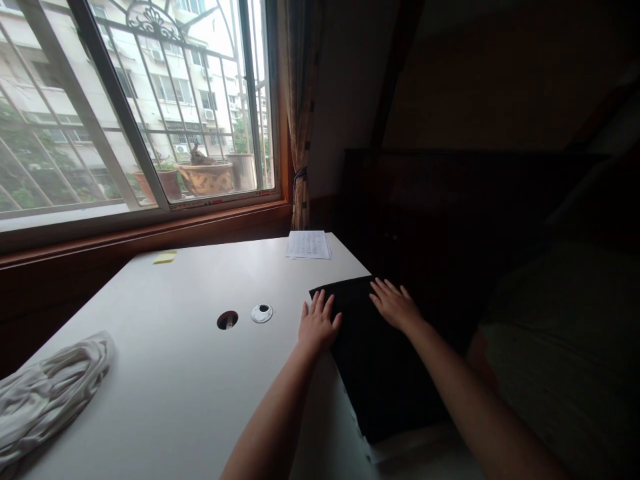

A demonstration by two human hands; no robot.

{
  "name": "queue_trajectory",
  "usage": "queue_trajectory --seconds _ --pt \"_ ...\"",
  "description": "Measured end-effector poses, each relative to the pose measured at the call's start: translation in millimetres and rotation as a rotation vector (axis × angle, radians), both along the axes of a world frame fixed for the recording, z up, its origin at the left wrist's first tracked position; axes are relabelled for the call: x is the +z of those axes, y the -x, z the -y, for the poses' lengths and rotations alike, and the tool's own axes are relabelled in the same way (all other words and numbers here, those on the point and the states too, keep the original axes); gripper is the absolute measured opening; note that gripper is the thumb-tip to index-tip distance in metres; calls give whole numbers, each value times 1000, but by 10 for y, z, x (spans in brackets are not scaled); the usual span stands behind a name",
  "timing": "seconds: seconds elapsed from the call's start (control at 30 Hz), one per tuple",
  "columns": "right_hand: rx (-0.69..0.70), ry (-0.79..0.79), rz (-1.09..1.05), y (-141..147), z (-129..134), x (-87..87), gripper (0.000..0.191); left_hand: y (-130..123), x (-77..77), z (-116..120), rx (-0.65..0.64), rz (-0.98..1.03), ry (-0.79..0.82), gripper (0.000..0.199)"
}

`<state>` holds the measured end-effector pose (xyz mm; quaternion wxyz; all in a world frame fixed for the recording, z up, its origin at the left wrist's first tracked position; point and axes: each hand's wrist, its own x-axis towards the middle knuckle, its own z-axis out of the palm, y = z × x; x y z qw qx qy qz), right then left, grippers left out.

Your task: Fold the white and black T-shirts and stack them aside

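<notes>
A black sheet [385, 367], which looks like folded cloth, lies along the right side of the white table [190, 373]. My left hand [319, 321] rests flat near its far left corner, fingers spread, partly over the sheet's left edge. At the far right corner, my right hand [395, 303] presses down flat with its fingers apart. Neither hand grips anything. Below the sheet's near edge there is pale material [420, 450], dim and hard to make out.
Papers with writing [308, 245] lie at the table's far edge, with a yellow note [165, 257] farther left. A round cable hole [227, 320] sits beside a white round cover [262, 313]. Bundled grey-white cloth [55, 400] lies at left. Beyond stand a window and curtain [301, 193].
</notes>
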<state>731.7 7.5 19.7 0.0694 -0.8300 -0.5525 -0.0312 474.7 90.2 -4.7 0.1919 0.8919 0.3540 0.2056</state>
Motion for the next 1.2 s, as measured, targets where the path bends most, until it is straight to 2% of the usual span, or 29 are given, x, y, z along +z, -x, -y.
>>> queue_trajectory --seconds 0.1,0.27,0.37,0.47,0.6,0.7,0.8,1.0,1.1,1.2 --pt "-14 5 4 -29 226 -16 63 17 -8 -6 10 -19 -14 63" --pt "-120 26 -8 -154 680 -9 62 100 -16 0 25 -65 -58 61" --pt "-135 -33 54 -6 864 79 61 158 -2 14 9 -70 -66 59" --pt "43 -154 127 472 975 153 61 188 10 25 0 -70 -74 58" --pt "452 -120 80 1333 1135 68 66 209 0 33 7 -74 -85 58" --pt "559 -100 55 1758 1301 -44 71 244 -16 34 9 -87 -99 58" --pt "599 -72 20 1920 1473 -76 73 285 -27 30 2 -107 -117 58" --pt "734 20 -39 2089 1743 1 75 464 -39 77 -53 -146 -153 59" --pt "821 9 -26 2206 1823 29 71 760 -59 153 -133 -170 -169 58" --pt "889 -19 -31 2287 1857 63 67 1235 -88 237 -245 -209 -210 59"
